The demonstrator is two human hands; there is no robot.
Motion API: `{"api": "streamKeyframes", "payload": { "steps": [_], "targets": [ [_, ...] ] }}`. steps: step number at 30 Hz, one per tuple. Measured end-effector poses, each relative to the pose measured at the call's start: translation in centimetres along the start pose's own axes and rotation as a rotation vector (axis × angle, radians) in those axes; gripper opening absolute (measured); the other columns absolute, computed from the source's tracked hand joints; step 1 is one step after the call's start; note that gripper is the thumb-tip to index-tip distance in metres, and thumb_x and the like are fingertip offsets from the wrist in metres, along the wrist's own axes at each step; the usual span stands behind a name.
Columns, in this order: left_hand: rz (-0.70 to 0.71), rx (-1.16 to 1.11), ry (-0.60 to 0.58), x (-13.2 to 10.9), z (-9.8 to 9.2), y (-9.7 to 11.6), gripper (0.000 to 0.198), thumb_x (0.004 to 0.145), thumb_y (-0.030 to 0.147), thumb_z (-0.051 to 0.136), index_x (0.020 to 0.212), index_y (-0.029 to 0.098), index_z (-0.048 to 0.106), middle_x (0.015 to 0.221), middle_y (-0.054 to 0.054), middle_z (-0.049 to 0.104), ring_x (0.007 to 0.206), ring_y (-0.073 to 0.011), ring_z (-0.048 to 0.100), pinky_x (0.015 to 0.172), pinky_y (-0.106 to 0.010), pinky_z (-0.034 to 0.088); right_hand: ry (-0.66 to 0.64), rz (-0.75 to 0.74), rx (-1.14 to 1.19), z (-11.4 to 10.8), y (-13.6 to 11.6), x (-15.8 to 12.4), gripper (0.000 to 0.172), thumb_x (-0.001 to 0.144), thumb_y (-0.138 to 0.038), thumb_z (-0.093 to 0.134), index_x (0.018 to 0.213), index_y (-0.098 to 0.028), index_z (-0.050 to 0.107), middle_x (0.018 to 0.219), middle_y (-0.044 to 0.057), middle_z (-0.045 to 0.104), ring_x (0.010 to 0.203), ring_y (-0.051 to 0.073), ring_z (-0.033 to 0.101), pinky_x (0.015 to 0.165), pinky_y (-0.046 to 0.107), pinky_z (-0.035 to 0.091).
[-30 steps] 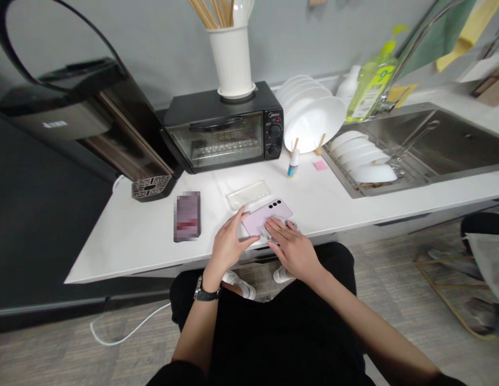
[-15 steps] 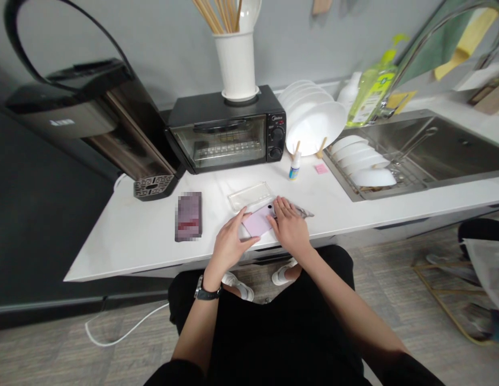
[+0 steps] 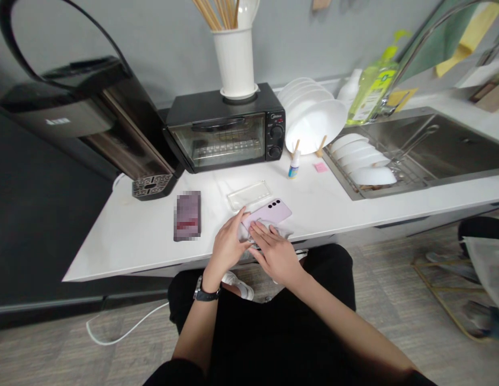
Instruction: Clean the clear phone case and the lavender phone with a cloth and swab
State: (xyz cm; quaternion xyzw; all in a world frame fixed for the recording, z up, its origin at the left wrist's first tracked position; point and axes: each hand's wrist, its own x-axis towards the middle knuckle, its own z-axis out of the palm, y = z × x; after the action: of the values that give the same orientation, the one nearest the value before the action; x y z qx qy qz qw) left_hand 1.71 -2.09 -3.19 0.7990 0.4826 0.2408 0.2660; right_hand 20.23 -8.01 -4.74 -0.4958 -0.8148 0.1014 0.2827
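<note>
A lilac phone (image 3: 280, 210) lies back up on the white counter, its camera lenses at the far right end. My left hand (image 3: 227, 242) grips its left end between thumb and fingers. Under the fingers of my right hand (image 3: 276, 256) is a crumpled grey cloth (image 3: 284, 230), pressed onto the phone's near left part. Partly covered by that hand, the cloth sticks out to its right. Just behind the phone rests a clear phone case (image 3: 249, 196). A small white spray bottle (image 3: 293, 166) stands farther back on the right.
Left of my hands lies a dark purple, blurred-out item (image 3: 187, 215). Behind are a black toaster oven (image 3: 225, 140), a tall dark machine (image 3: 132, 123) and white plates (image 3: 315, 126). On the right, a sink (image 3: 454, 147) holds bowls (image 3: 372, 176) in a rack. A pink note (image 3: 320, 167) lies nearby.
My right hand has slid left and nearer with the cloth, from the phone's camera end toward its left end. The lenses are now uncovered. My left hand keeps its hold.
</note>
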Motion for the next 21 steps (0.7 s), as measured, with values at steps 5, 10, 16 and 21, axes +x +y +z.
{"api": "streamKeyframes", "payload": {
  "steps": [5,10,16,21],
  "targets": [
    [-0.002,0.005,0.061,0.3,0.5,0.1,0.093,0.089,0.035,0.079,0.168,0.036,0.028,0.154,-0.003,0.064,0.146,-0.0287,0.058,0.125,-0.049,0.046,0.048,0.107,-0.122,-2.4,3.8,-1.3,0.052,0.111,-0.033,0.047,0.161,-0.017,0.051,0.162,0.016,0.054,0.154,0.034,0.050,0.126,0.062,0.043],
    [-0.004,0.008,0.051,0.4,0.4,0.1,0.095,0.088,0.031,0.082,0.167,0.033,0.030,0.154,-0.004,0.065,0.144,-0.0276,0.059,0.125,-0.046,0.045,0.107,0.194,-0.204,-3.1,7.6,0.5,0.052,0.113,-0.040,0.041,0.161,-0.019,0.051,0.162,0.016,0.055,0.153,0.035,0.051,0.124,0.063,0.044],
    [0.025,-0.011,0.054,0.4,0.5,-0.1,0.094,0.087,0.031,0.082,0.167,0.030,0.032,0.152,-0.005,0.066,0.144,-0.0278,0.060,0.125,-0.046,0.047,0.066,0.180,-0.219,-0.5,4.8,4.2,0.055,0.113,-0.040,0.041,0.153,-0.005,0.057,0.161,0.024,0.054,0.154,0.037,0.049,0.128,0.059,0.039],
    [-0.001,-0.001,0.076,0.3,0.7,-0.3,0.085,0.086,0.010,0.065,0.165,0.023,0.038,0.160,-0.012,0.058,0.146,-0.0271,0.059,0.124,-0.044,0.048,0.000,0.088,-0.120,1.6,0.1,4.7,0.065,0.113,-0.042,0.041,0.157,0.005,0.047,0.163,0.029,0.049,0.156,0.036,0.046,0.130,0.053,0.037]
  ]
}}
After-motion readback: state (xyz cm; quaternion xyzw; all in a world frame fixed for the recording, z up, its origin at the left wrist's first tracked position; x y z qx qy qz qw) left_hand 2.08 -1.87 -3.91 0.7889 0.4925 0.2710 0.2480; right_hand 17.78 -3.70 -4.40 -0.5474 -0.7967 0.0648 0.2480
